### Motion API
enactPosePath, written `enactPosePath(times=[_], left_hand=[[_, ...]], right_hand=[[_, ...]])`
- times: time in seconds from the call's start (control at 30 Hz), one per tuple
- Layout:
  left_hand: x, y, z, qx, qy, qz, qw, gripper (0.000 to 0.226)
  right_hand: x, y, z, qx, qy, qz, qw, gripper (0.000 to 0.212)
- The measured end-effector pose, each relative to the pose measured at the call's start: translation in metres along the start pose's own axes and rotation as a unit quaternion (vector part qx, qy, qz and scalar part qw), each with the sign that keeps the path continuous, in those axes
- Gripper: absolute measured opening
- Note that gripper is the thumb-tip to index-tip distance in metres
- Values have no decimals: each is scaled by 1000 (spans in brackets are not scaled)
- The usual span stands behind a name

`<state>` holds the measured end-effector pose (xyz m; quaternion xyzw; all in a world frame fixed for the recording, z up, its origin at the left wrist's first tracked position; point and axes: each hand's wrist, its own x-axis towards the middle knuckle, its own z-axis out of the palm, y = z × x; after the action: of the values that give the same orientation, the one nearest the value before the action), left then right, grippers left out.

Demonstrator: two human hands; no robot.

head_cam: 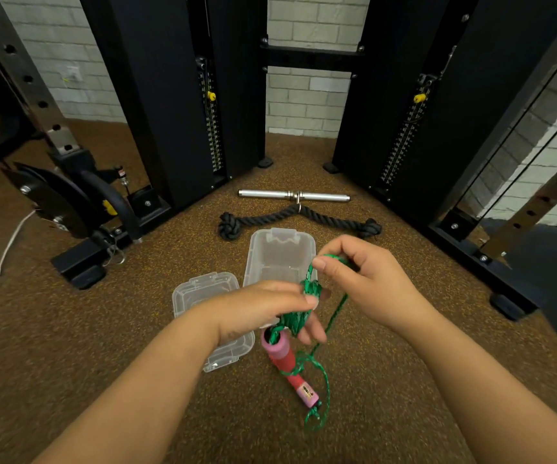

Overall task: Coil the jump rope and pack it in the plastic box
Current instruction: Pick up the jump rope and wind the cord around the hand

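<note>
A green jump rope [310, 289] runs between both hands above the floor. My left hand [263, 309] grips a bundle of its coils, and a red and pink handle [284, 358] hangs below that hand with loose green loops trailing near it. My right hand [361, 279] pinches a strand of the rope a little higher and to the right. The clear plastic box [279, 252] stands open on the floor just behind the hands. Its clear lid [200, 289] lies to the left, partly hidden under my left wrist.
A black tricep rope [270, 219] and a silver bar handle [294, 195] lie on the brown speckled floor behind the box. Black cable machine columns [170, 95] rise at the back, a rack base [79, 262] sits left, and a frame foot [511, 303] sits right.
</note>
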<state>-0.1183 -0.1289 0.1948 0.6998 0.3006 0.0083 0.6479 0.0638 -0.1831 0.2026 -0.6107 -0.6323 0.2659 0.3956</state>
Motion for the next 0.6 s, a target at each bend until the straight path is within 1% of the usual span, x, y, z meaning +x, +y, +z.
enactPosePath(times=[0.03, 0.07, 0.13, 0.23, 0.37, 0.5, 0.6], left_hand=[[-1, 0, 0, -20, -24, 7, 999, 25], [-2, 1, 0, -47, -43, 12, 998, 27], [-2, -1, -2, -87, -45, 25, 995, 35], [-1, -3, -6, -143, -18, 54, 988, 39], [-2, -2, -7, -180, 14, 82, 980, 38], [-2, 0, -7, -204, 54, 91, 973, 43], [-1, 2, -8, -224, 95, 99, 965, 48]], right_hand=[[2, 3, 0, 4, 15, 9, 1000, 12], [3, 6, 1, 10, 25, 18, 999, 13], [5, 12, 2, 30, 36, 33, 998, 14], [5, 21, 5, 47, 25, 48, 997, 16], [5, 28, 11, 48, 5, 57, 997, 24], [6, 33, 13, 63, 21, 79, 995, 20], [5, 33, 15, 64, 28, 92, 993, 25]])
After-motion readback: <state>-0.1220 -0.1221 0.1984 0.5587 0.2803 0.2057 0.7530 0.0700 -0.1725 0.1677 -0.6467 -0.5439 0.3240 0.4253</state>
